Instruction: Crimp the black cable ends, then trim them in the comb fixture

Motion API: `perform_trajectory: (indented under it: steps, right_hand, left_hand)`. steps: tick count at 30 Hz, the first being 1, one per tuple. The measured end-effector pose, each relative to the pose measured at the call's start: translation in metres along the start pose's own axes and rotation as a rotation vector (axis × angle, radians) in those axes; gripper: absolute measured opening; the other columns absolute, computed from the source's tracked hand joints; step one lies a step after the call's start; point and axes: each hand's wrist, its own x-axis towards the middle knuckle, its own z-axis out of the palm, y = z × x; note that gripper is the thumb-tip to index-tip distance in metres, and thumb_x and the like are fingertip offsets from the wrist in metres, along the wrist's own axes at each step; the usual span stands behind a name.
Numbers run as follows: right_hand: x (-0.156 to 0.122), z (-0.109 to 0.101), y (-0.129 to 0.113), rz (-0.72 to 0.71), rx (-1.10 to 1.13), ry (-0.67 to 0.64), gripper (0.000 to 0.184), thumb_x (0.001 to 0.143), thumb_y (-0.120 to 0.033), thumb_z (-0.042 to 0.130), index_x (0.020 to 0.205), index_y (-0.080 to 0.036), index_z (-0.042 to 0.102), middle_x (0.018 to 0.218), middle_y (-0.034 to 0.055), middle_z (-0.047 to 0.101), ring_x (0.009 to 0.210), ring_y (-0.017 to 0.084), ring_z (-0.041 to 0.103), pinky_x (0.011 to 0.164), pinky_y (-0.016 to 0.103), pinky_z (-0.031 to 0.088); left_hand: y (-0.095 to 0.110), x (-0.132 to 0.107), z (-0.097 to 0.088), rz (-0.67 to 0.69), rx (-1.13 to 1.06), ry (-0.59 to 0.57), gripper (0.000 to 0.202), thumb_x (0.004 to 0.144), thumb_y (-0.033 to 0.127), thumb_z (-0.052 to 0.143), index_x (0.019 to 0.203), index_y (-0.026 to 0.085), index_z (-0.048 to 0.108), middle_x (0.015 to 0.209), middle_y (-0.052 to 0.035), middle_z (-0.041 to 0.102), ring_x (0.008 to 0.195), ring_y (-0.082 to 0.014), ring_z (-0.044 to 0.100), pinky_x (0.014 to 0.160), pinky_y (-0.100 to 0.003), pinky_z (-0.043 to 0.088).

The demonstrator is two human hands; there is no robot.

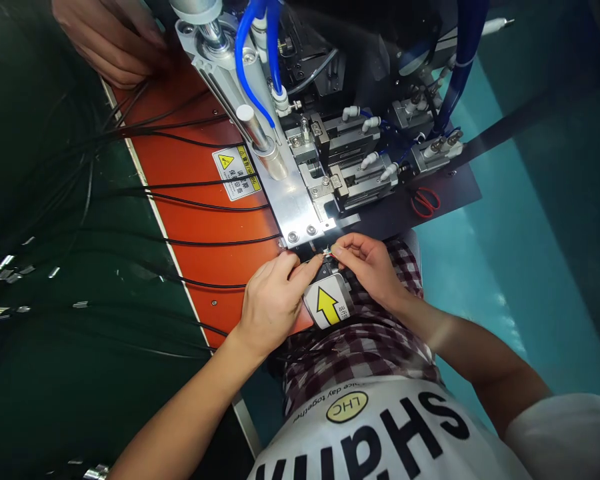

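Note:
My left hand [274, 297] rests at the front end of the machine, thumb and fingers closed in a pinch. A black cable [220, 287] runs in under it; whether the hand grips that cable is hidden. Facing it, my right hand [369, 267] pinches with thumb and forefinger at the same spot. Between the fingertips shows a small silver-white piece [327, 253] with a bit of red beside it, too small to name surely. Just below lies a white plate with a yellow arrow [327, 305]. Above the fingers is the machine's metal plate [285, 200].
Several black cables [215, 242] cross the orange base [180, 173] from the dark green table [40, 373], where shiny metal ends lie. Another person's hand [110, 40] is at upper left. Red-handled scissors [425, 203] lie right. Blue air tubes [250, 60] hang over the cylinders.

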Motion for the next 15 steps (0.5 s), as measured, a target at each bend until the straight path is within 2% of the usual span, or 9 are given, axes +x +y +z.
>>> perform_trajectory:
  steps: [6,12,15]
  right_hand:
    - [-0.0003,0.0004,0.0038,-0.041,-0.042,0.007,0.016,0.086,-0.034,0.065,0.082,-0.018,0.064,0.067,-0.0016,0.059,0.061,0.012,0.053,0.058,0.026,0.042]
    - [-0.001,0.0026,0.003,-0.194,-0.3,0.089,0.011,0.088,-0.028,0.062,0.081,-0.019,0.063,0.075,0.0003,0.063,0.066,0.013,0.056,0.064,0.027,0.044]
    - [0.0021,0.0008,0.0025,-0.102,-0.25,0.056,0.013,0.087,-0.031,0.062,0.081,-0.019,0.062,0.072,-0.0002,0.062,0.065,0.014,0.059,0.062,0.027,0.045]
  left_hand:
    - [-0.0008,0.0002,0.0018,0.004,0.014,0.002,0.037,0.096,0.011,0.04,0.122,0.022,0.064,0.082,-0.0064,0.058,0.073,-0.0157,0.053,0.062,-0.026,0.042]
    - [0.0002,0.0011,0.0014,0.034,0.068,0.007,0.034,0.095,0.013,0.044,0.121,0.019,0.065,0.093,-0.0088,0.065,0.077,-0.0182,0.056,0.066,-0.031,0.041]
    - [0.0029,0.0028,-0.0001,0.017,0.082,0.005,0.033,0.094,0.014,0.046,0.119,0.018,0.067,0.094,-0.0091,0.066,0.078,-0.0194,0.056,0.065,-0.032,0.04]
